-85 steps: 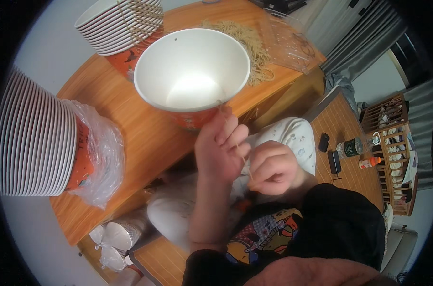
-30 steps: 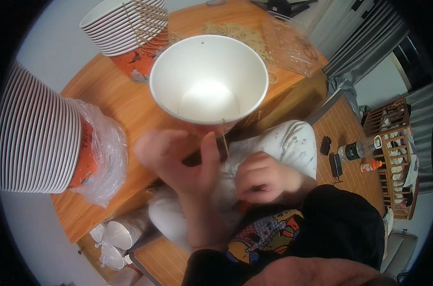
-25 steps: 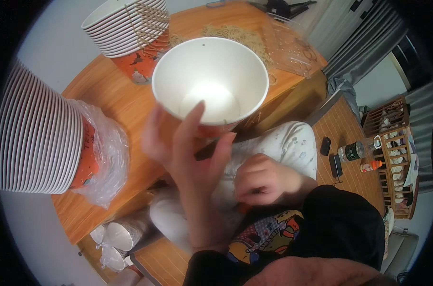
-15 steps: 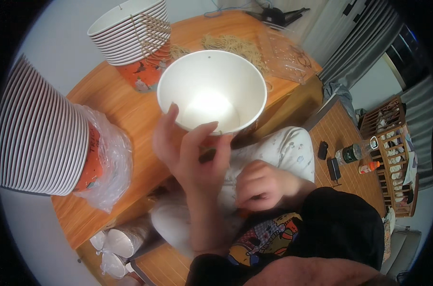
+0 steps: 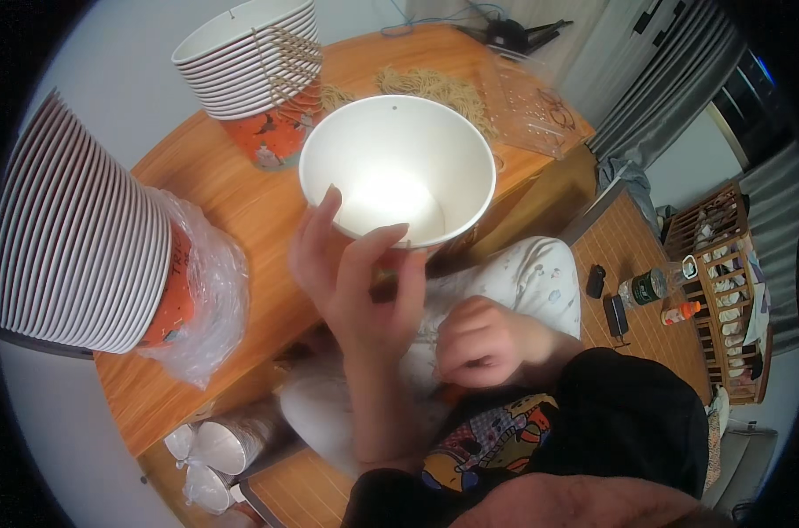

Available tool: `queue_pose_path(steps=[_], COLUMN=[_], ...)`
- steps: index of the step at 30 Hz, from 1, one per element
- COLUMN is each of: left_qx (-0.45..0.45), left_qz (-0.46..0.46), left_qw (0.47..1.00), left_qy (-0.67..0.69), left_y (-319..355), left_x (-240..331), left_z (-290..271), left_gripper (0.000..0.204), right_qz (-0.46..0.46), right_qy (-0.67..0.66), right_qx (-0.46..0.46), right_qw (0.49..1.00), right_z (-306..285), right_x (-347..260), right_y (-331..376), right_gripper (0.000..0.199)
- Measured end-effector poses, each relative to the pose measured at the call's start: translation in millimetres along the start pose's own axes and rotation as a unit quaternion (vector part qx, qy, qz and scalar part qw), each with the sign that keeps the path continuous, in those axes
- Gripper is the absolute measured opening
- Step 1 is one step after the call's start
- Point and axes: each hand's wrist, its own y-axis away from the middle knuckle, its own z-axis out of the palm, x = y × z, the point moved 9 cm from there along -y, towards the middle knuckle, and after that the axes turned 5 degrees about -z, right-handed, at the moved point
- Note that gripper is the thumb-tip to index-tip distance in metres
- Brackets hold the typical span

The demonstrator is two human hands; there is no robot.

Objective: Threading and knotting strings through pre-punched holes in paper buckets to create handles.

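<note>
A white-lined paper bucket stands mouth-up at the table's near edge, with a small hole in its far wall. At the near rim, my left hand has thumb and index finger pinched together, while its other fingers reach along the rim's left side. Something tiny and dark shows at that pinch, too small to name. My right hand is curled closed over my lap, below the bucket. Its fingertips are turned away, so whatever lies inside them is hidden.
Nested buckets with cords draped over them stand at the back left. A taller stack in clear plastic wrap is at the left. Behind lie bundled tan cords and a clear tray. Bottles stand at the right.
The view has shifted slightly, so the table and stacks sit a little further right. Both hands keep nearly the same pose, the left still at the bucket's rim.
</note>
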Motion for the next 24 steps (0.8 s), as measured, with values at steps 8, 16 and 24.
queue_pose_path(steps=[8,16,24], left_qx=[-0.008,-0.048,-0.112], left_qz=[-0.005,0.013,-0.066], left_qw=[0.999,0.998,0.931], left_qy=[0.03,0.039,0.341], left_y=[-0.8,-0.5,-3.6], left_x=[-5.7,-9.7,-25.1], left_z=[-0.7,-3.4,-17.3], left_gripper=[0.03,0.024,0.018], right_qz=[-0.035,-0.147,-0.022], right_qy=[-0.211,-0.333,-0.228], right_qx=[0.035,0.049,0.204], right_qw=[0.976,0.93,0.952], right_z=[-21.6,-102.2,-168.8], right_x=[-18.4,-30.5,5.8], right_y=[-11.8,-27.2,-36.1], right_gripper=[0.009,0.021,0.015])
